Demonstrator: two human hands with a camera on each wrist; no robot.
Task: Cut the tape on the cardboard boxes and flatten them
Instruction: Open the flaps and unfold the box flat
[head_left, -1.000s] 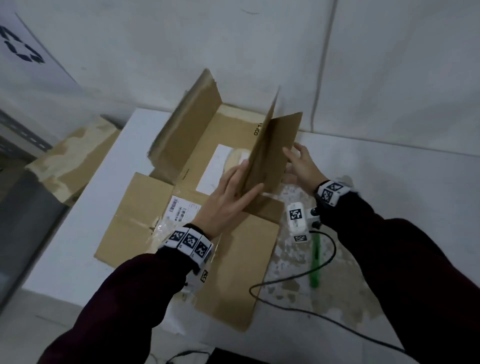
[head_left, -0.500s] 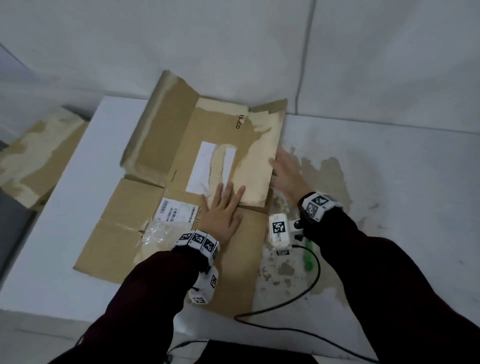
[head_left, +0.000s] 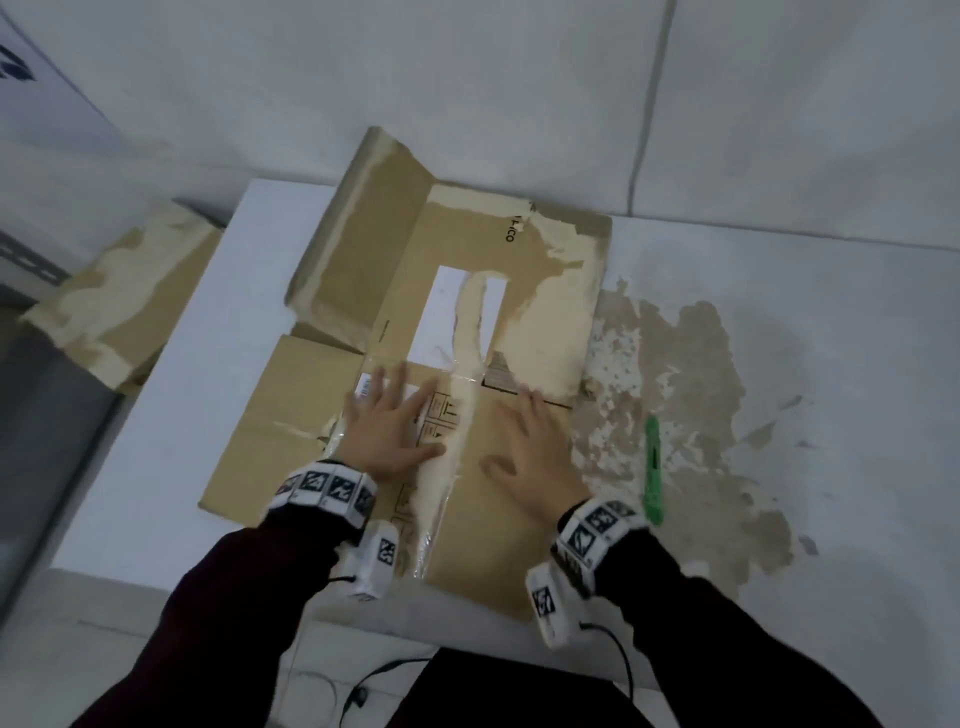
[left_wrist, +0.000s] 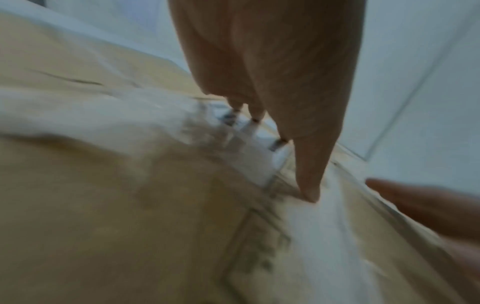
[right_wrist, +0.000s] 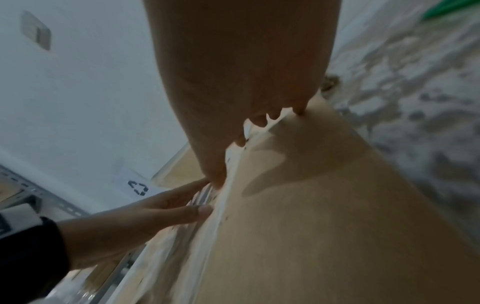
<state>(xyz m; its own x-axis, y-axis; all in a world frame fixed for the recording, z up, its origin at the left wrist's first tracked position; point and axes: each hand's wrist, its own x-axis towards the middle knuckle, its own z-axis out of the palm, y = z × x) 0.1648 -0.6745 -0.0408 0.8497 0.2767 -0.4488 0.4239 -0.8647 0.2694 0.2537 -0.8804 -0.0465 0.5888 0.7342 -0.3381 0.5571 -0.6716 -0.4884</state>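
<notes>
A brown cardboard box (head_left: 519, 545) lies flattened on the white table (head_left: 171, 415), with a strip of pale tape (head_left: 457, 452) along its middle seam. My left hand (head_left: 389, 421) lies flat on it left of the seam, fingers spread and straight. Right of the seam my right hand (head_left: 530, 447) also presses flat on the cardboard. One flap (head_left: 358, 249) at the far left still tilts up a little. In the right wrist view the right hand (right_wrist: 241, 82) rests palm down on the cardboard (right_wrist: 337, 226), and the left hand (right_wrist: 145, 214) shows beside it.
A green box cutter (head_left: 652, 467) lies on the table just right of the box, on a patch of worn, peeling surface (head_left: 701, 395). Another flattened cardboard piece (head_left: 119, 291) sits off the table's left edge. A white wall stands close behind.
The upright flap has been folded down flat. Both hands moved nearer onto the lower panel, the right hand coming from the table onto the cardboard.
</notes>
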